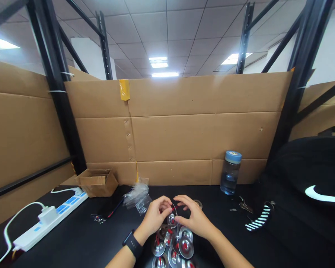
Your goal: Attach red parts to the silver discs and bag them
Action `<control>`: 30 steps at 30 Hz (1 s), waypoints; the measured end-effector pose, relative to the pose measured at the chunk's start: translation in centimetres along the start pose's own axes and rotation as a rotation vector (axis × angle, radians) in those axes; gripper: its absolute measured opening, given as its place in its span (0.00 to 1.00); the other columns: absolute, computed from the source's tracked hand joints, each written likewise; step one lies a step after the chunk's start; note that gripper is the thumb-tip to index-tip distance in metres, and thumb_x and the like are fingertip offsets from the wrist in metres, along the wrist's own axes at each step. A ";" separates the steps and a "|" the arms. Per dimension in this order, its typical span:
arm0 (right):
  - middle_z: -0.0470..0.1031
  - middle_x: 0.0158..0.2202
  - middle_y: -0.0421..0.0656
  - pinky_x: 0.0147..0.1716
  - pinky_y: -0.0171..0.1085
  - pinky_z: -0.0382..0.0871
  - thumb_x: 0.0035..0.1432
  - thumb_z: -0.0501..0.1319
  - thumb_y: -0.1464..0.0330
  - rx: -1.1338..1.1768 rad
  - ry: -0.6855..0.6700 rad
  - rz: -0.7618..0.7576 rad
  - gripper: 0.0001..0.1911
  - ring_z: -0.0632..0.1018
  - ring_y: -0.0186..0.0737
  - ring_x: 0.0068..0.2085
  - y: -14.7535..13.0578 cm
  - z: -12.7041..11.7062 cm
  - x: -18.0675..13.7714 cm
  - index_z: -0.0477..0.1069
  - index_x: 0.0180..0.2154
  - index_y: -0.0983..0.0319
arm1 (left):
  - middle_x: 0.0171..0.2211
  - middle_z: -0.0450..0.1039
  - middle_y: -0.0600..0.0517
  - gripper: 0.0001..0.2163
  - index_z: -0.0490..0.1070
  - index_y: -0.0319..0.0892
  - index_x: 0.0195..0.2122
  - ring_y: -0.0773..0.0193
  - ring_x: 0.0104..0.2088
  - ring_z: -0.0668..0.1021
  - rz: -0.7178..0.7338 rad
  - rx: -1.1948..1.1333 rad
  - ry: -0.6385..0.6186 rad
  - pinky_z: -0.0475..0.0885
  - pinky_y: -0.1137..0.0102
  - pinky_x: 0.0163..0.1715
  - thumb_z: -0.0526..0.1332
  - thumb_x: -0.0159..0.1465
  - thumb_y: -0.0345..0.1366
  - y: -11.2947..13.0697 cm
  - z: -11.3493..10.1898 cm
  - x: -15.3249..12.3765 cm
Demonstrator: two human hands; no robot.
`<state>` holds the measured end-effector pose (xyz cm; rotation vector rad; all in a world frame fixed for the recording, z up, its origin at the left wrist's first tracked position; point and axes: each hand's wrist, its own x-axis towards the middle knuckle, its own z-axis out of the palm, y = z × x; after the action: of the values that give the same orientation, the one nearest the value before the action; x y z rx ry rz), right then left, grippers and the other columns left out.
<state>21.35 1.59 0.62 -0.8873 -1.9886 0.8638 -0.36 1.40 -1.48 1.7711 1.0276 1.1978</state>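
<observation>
Just above the pile, my left hand (156, 214) is closed, thumb and fingers pinched at a thin loop over a small shiny metal cymbal (172, 220) with a red cord. Facing it, my right hand (194, 217) has its fingers curved and spread apart from the thumb. The right thumb tip lies close to the cymbal's edge; whether it touches cannot be made out. Below both hands lies a heap of similar domed metal cymbals (185, 247) with red cords, overlapping one another. A dark watch (132, 244) is on my left wrist.
On the black table stand a small cardboard box (97, 182), clear plastic bags (138, 194), a white power strip (51, 223) and a blue-lidded bottle (230, 173). Keys (244, 204) and a striped strap (258, 219) lie right, beside a black bag (309, 171). Cardboard walls (173, 134) enclose the back.
</observation>
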 end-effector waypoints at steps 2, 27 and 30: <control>0.71 0.59 0.49 0.48 0.45 0.74 0.55 0.71 0.62 0.165 0.005 0.025 0.27 0.80 0.48 0.51 -0.3 0.6 0.1 0.72 0.56 0.55 | 0.33 0.76 0.52 0.12 0.70 0.40 0.42 0.65 0.35 0.79 -0.013 -0.202 0.009 0.72 0.71 0.40 0.69 0.62 0.39 0.0 -0.1 0.2; 0.81 0.48 0.43 0.51 0.47 0.62 0.56 0.64 0.68 -0.677 -0.010 0.227 0.18 0.77 0.49 0.51 4.9 -5.3 0.4 0.75 0.50 0.53 | 0.48 0.75 0.49 0.13 0.76 0.47 0.48 0.59 0.50 0.75 0.123 0.600 -0.196 0.65 0.65 0.52 0.60 0.64 0.29 0.9 -2.8 -0.8; 0.80 0.49 0.42 0.51 0.48 0.60 0.58 0.64 0.67 -0.696 -0.024 0.229 0.15 0.76 0.50 0.52 5.1 -5.1 0.2 0.76 0.48 0.52 | 0.49 0.77 0.51 0.11 0.78 0.52 0.49 0.58 0.51 0.75 0.177 0.597 -0.315 0.63 0.64 0.53 0.63 0.66 0.35 2.0 -1.4 -1.1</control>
<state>26.95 5.76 -1.03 -1.5166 -2.2710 0.2768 -1.55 -0.22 0.28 2.4623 1.1247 0.7038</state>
